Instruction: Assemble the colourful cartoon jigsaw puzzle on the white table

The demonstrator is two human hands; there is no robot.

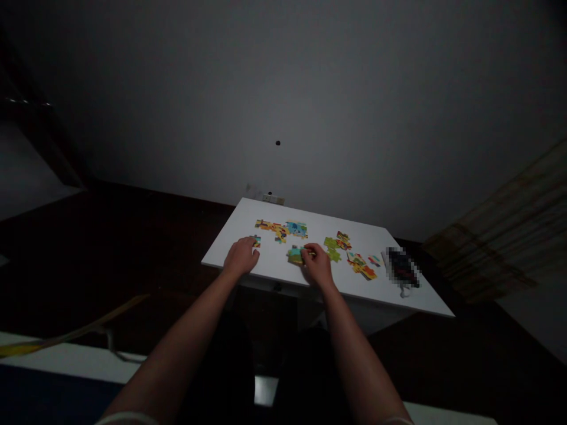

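No legible text, label, brand, number or sign is found. The dark item (402, 268) is obscured by pixelation; any markings on the jigsaw pieces (281, 230) and wall plate (273, 199) are too small to be read.

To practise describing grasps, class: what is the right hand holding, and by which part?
The right hand holds a green-and-blue jigsaw piece, its grip pinching the piece's right edge.
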